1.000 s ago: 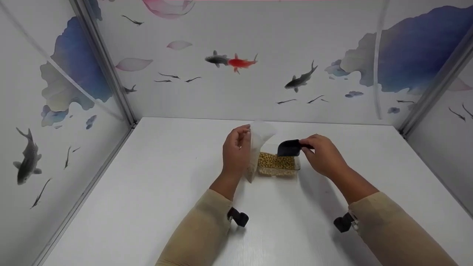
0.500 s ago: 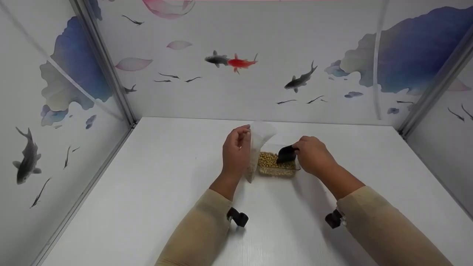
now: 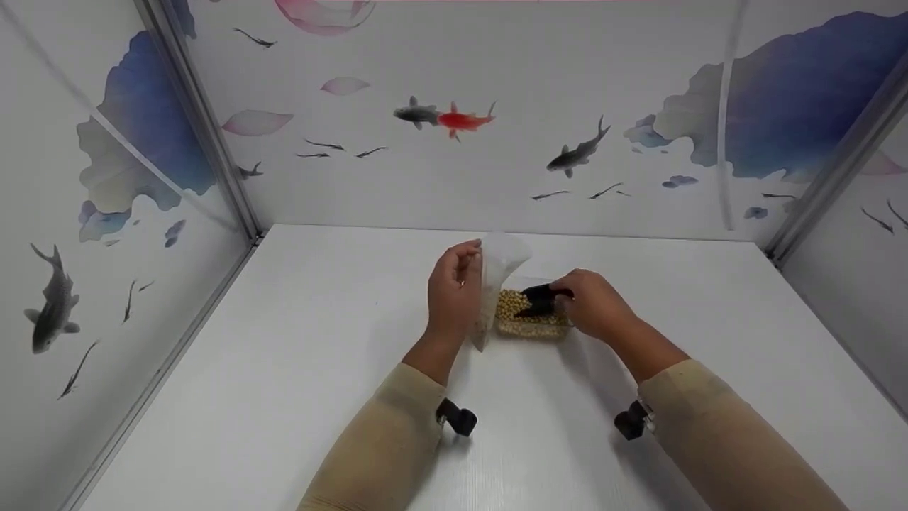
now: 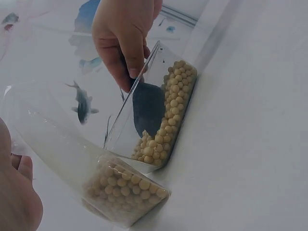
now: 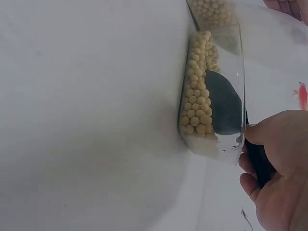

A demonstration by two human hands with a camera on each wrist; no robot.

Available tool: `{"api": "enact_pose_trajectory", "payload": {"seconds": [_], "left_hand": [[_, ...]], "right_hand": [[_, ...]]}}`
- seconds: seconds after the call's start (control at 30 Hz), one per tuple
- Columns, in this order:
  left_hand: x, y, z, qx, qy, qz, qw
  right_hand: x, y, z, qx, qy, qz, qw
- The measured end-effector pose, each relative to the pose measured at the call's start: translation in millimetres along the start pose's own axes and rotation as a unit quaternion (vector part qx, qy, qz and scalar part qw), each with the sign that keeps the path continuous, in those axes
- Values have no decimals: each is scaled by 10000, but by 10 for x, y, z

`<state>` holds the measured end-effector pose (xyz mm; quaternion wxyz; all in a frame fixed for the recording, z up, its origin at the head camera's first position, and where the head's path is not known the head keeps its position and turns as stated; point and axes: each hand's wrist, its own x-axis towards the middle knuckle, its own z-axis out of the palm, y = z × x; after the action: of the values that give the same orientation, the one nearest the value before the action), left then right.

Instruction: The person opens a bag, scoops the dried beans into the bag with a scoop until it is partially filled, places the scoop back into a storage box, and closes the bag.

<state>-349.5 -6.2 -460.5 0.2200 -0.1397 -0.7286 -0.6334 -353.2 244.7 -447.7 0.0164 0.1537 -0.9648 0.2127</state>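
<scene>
A clear plastic box (image 5: 226,151) of soybeans (image 4: 175,96) stands on the table. My right hand (image 3: 596,304) grips the handle of a black scoop (image 4: 148,108), whose blade is down among the beans inside the box. Left of the box, my left hand (image 3: 454,287) holds a clear plastic bag (image 3: 493,284) upright by its upper part, its mouth spread toward the right. Soybeans fill the bottom of the bag (image 4: 125,187), which touches the table beside the box. The left fingertips on the bag are partly hidden.
A white table (image 3: 340,319) lies under everything. Printed white panels (image 3: 496,184) with fish rise behind it and at both sides, joined by metal posts (image 3: 206,128). Each sleeve carries a small black wrist camera (image 3: 457,417).
My right hand has moved left and down, bringing the scoop from above the box into the soybeans and tilting it. The left hand and the bag have stayed in place.
</scene>
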Motion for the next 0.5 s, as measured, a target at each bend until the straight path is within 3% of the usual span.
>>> {"api": "enact_pose_trajectory", "payload": {"seconds": [0.2, 0.5], "left_hand": [[-5, -13, -4, 59, -22, 33, 10000], [-6, -11, -5, 16, -86, 162, 9998]], "right_hand": [[18, 2, 136, 330, -15, 46, 9994], [-3, -20, 253, 851, 91, 461, 9953]]}}
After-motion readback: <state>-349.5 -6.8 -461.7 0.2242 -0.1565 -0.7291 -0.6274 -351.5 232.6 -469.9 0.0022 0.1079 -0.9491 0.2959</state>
